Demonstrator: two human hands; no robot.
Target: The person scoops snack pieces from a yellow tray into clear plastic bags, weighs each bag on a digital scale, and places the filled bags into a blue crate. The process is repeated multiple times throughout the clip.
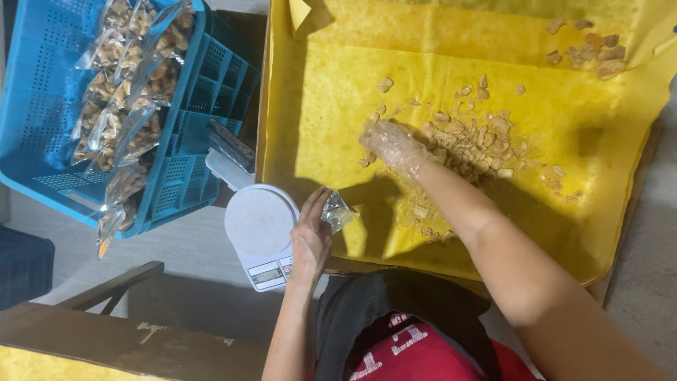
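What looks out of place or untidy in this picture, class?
One filled bag hangs over the blue crate's lower edge instead of lying inside. Snack pieces lie scattered on the yellow sheet, apart from the main pile by the gloved right hand.

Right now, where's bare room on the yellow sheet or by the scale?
Free: yellow sheet left of the snack pile, and its right part toward the edge. The scale platter is bare. Crowded: pile under the gloved right hand; blue crate packed with bags. Left hand holds a small bag.
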